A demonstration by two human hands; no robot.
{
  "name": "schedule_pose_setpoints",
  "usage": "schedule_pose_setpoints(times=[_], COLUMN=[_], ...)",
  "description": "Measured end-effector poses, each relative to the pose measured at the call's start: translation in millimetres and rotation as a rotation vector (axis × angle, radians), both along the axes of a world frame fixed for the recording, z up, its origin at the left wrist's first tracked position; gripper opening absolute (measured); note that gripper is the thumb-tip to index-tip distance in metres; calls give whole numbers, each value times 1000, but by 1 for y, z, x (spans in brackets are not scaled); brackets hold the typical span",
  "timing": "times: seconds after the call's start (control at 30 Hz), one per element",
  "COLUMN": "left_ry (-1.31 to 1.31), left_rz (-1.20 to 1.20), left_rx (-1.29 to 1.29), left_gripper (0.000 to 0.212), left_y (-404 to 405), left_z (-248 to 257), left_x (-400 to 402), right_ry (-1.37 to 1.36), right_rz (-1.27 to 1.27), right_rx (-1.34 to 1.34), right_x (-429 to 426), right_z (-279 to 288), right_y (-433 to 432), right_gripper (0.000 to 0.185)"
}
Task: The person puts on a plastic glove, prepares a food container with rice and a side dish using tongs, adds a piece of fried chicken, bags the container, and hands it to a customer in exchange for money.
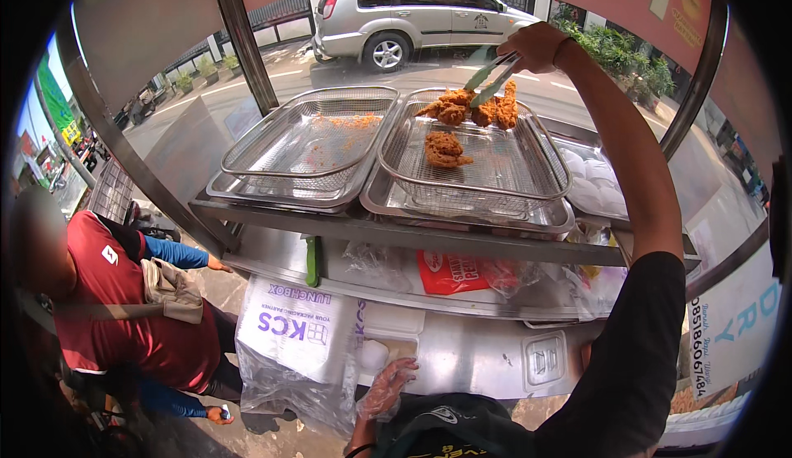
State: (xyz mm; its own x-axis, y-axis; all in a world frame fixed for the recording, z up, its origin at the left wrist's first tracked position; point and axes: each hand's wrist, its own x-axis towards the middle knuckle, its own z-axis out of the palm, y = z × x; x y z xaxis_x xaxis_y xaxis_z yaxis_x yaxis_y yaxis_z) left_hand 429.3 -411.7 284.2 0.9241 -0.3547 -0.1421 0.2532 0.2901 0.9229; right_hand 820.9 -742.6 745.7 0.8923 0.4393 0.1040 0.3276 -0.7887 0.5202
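My right hand [533, 48], raised over the far side of the right wire basket [476, 187], holds metal tongs [495, 78] with green tips. The tips are down among several pieces of fried chicken [495, 112]; whether they pinch a piece I cannot tell. One more piece of fried chicken [445, 150] lies alone on the basket's mesh. Low in the view, my left hand [391, 387] wears a clear plastic glove, its fingers spread beside an open lunch box [396, 321]. A white rounded mound [374, 355] sits in that box.
Left of the baskets in use, another wire basket [300, 176] holds crumbs. White wrapped bundles [591, 180] fill a tray at right. On the lower shelf lie a green-handled knife [313, 261] and a red bag [448, 272]. A lunch-box pack [291, 328] hangs near a person [130, 297]. A clear lid [544, 359] lies right.
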Motion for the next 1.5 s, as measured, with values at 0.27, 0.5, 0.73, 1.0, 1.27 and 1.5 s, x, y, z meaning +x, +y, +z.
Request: schedule_pose_setpoints(times=[0.27, 0.5, 0.73, 1.0, 1.27, 1.5], left_ry=[-79, -211, -346, -316, -233, -234], left_rz=[-91, -150, -187, -161, -161, -175], left_rx=[46, 201, 328, 279, 180, 123], left_gripper=[29, 30, 32, 33, 32, 32], left_y=[-7, -14, -15, -14, -14, -16], left_z=[-10, -9, 1, 0, -9, -14], left_x=[16, 22, 25, 18, 13, 13], right_ry=[-65, -46, 193, 136, -126, -603], right_rz=[6, 49, -202, -161, 96, 337], right_rx=[144, 48, 185, 71, 26, -69], right_x=[-41, -124, -118, -53, -77, -75], right_z=[28, 8, 28, -32, -64, -87], right_y=[-23, -22, -8, 31, 18, -11], right_gripper=[43, 38, 51, 57, 39, 41])
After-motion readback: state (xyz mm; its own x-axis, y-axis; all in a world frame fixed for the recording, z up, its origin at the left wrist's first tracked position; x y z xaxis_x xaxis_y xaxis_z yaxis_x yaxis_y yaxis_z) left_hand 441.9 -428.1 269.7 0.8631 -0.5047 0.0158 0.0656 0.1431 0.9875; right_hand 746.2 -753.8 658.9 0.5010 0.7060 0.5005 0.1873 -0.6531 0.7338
